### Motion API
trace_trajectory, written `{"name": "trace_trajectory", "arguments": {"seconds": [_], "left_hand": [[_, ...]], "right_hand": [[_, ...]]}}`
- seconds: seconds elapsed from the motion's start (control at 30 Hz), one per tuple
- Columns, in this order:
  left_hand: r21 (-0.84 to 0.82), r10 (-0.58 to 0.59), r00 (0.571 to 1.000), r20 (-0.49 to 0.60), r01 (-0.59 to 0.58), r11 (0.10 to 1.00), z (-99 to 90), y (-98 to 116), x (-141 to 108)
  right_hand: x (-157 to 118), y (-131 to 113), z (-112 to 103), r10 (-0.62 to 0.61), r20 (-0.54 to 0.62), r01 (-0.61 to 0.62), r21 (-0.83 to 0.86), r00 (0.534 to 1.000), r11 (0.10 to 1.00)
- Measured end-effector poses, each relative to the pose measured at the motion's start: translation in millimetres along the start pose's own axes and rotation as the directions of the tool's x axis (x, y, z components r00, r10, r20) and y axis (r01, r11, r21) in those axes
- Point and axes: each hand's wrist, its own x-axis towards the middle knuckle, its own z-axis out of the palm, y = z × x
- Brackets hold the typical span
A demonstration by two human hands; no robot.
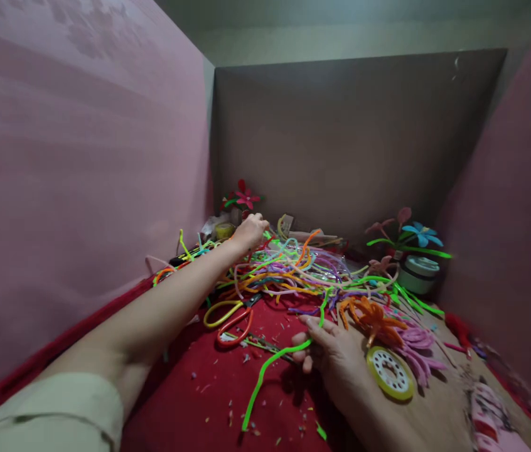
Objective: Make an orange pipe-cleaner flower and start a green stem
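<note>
A bright green pipe cleaner (265,367) is pinched between the thumb and fingers of my right hand (336,361). One end bends down over the red cloth and the other points up past my thumb. My left hand (250,232) is stretched out over the far left of a tangled heap of coloured pipe cleaners (289,267). Its fingers are curled together, and what they grip, if anything, is hidden. Scissors (235,323) with yellow and red handles lie below my left wrist. Beside my right hand are an orange pipe-cleaner flower (373,320) and a yellow tape roll (390,373).
Pink walls rise on both sides, with a grey panel (354,144) behind. A pink-red flower (246,198) stands at the back left. On the right are a blue flower (422,234), a pale round container (418,274) and pink pipe-cleaner loops (418,351). Scraps dot the red cloth (199,408).
</note>
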Motion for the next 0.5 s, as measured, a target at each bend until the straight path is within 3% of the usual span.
{"name": "trace_trajectory", "arguments": {"seconds": [0.1, 0.27, 0.37, 0.5], "left_hand": [[0.037, -0.008, 0.998, 0.061, 0.005, 0.999, 10.9, -10, 31], [0.062, 0.027, 0.991, 0.131, -0.035, 0.997, 30.0, -28, 53], [0.064, 0.035, 0.995, 0.092, -0.041, 0.997, 34.4, -43, 58], [0.053, 0.034, 0.999, -0.038, -0.032, 0.998, 26.7, -58, 56]], "right_hand": [[0, 2, 1, 0.007, 0.017, -0.006, -0.032, 1.0, 0.999], [3, 4, 0, 0.022, 0.008, -0.022, -0.009, 1.0, 1.0], [4, 4, -1, 0.025, 0.029, -0.025, 0.006, 0.999, 1.0], [4, 3, -2, 0.037, 0.025, -0.037, 0.0, 0.999, 0.999]]}}
